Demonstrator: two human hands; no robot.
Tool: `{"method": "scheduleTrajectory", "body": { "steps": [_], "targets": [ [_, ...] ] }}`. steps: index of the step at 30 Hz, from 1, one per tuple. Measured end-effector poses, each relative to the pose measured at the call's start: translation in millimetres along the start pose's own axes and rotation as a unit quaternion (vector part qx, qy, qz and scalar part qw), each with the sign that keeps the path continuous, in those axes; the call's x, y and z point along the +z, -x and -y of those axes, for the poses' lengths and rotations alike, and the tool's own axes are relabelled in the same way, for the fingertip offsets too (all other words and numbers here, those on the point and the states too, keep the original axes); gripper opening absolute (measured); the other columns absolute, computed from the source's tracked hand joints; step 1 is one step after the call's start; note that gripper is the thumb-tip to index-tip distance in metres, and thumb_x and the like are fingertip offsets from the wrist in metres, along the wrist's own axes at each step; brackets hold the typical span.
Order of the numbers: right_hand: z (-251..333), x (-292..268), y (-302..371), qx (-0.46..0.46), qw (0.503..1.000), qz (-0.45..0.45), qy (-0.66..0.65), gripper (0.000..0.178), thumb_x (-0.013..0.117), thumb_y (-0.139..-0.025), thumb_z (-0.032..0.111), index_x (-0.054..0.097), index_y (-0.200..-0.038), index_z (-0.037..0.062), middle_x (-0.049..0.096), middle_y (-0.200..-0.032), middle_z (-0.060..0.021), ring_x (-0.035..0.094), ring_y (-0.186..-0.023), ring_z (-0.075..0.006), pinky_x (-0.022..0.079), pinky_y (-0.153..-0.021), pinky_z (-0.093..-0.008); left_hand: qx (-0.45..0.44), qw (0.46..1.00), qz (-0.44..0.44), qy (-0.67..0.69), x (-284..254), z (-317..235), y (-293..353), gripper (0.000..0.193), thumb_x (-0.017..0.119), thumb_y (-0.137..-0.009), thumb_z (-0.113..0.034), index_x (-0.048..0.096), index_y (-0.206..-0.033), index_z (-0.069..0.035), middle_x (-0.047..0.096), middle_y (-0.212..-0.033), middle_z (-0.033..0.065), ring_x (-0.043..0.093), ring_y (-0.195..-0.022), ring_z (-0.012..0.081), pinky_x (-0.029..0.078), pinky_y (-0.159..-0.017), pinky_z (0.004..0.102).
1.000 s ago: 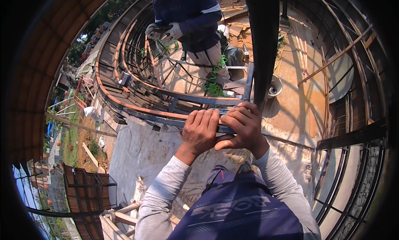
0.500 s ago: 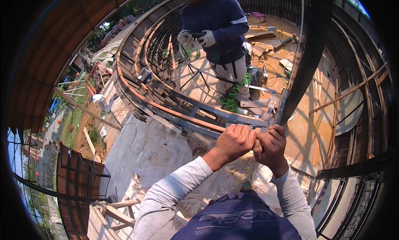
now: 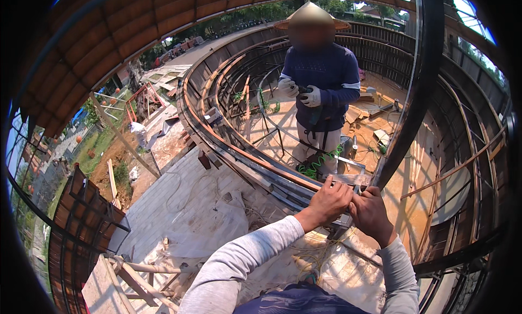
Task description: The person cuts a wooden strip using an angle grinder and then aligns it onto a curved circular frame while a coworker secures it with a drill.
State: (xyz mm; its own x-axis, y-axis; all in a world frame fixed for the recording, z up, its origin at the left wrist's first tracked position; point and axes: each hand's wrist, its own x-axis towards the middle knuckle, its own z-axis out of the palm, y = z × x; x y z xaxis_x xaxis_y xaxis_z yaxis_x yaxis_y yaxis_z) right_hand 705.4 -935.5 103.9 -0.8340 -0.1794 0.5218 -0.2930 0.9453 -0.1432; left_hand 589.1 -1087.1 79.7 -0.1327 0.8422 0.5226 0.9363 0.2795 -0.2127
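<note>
My left hand (image 3: 330, 202) is closed at the near end of a curved rail (image 3: 272, 167) with an orange-brown strip along its top. Close beside it, my right hand (image 3: 372, 211) is closed too, at the foot of a dark upright post (image 3: 420, 96). Between and just beyond my fingers a flat metal piece (image 3: 353, 179) shows in part. Whatever lies inside either grip is hidden by my knuckles.
Across the rail stands a person (image 3: 323, 69) in a conical hat and white gloves, holding a dark tool. A green coiled hose (image 3: 333, 155) hangs by their legs. Wooden supports (image 3: 144, 281) stand lower left; curved slatted walls ring the space.
My view has tilted upward, so the other person's hat now shows. My hands stay at the rail's end, with a little more gap between them and the metal piece now showing beyond my fingers.
</note>
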Motion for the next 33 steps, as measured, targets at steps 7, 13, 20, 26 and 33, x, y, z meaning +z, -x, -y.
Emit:
{"method": "scheduleTrajectory", "body": {
  "steps": [7,13,20,26,33],
  "targets": [
    [8.2,17.0,6.9,0.017,0.998,-0.057,-0.027,0.013,0.058,-0.092,0.015,0.059,-0.085,0.0052,0.057,-0.072,-0.0137,0.055,-0.072,-0.0326,0.042,-0.087,-0.0425,-0.009,0.995,0.075,0.071,11.6,3.4,4.5,0.012,0.065,-0.082,-0.015,0.059,-0.087,-0.005,0.070,-0.079,0.0115,0.073,-0.073,0.0278,0.058,-0.067,0.0380],
    [10.9,25.9,3.3,0.025,0.998,-0.054,0.014,0.014,0.060,-0.086,0.017,0.063,-0.087,0.0031,0.061,-0.073,-0.0142,0.058,-0.076,-0.0310,0.044,-0.091,-0.0434,-0.024,0.991,0.081,0.108,5.8,5.3,7.0,0.013,0.065,-0.082,-0.014,0.063,-0.089,-0.003,0.072,-0.082,0.0141,0.075,-0.075,0.0281,0.059,-0.066,0.0389],
    [-0.5,30.2,6.6,0.035,0.998,-0.048,0.035,0.016,0.056,-0.086,0.018,0.060,-0.083,0.0028,0.059,-0.073,-0.0158,0.057,-0.078,-0.0333,0.043,-0.090,-0.0432,-0.023,0.995,0.042,0.093,26.8,1.7,-3.1,0.009,0.065,-0.085,-0.015,0.063,-0.088,-0.006,0.072,-0.076,0.0107,0.075,-0.071,0.0271,0.059,-0.062,0.0380],
    [5.8,26.6,5.9,0.038,0.998,-0.037,0.041,0.018,0.054,-0.087,0.017,0.061,-0.086,0.0011,0.058,-0.072,-0.0162,0.056,-0.075,-0.0339,0.043,-0.089,-0.0439,-0.011,0.996,-0.001,0.088,25.5,2.8,-1.6,0.012,0.062,-0.088,-0.017,0.063,-0.088,-0.004,0.073,-0.080,0.0136,0.075,-0.069,0.0274,0.059,-0.061,0.0391],
    [8.4,28.1,-2.6,0.044,0.998,-0.034,0.039,0.012,0.055,-0.085,0.014,0.058,-0.082,0.0029,0.057,-0.070,-0.0154,0.055,-0.075,-0.0337,0.042,-0.089,-0.0447,-0.026,0.991,0.045,0.121,31.0,7.4,-1.1,0.014,0.063,-0.089,-0.018,0.063,-0.088,-0.004,0.072,-0.080,0.0137,0.075,-0.070,0.0274,0.059,-0.062,0.0392]
  ]
}}
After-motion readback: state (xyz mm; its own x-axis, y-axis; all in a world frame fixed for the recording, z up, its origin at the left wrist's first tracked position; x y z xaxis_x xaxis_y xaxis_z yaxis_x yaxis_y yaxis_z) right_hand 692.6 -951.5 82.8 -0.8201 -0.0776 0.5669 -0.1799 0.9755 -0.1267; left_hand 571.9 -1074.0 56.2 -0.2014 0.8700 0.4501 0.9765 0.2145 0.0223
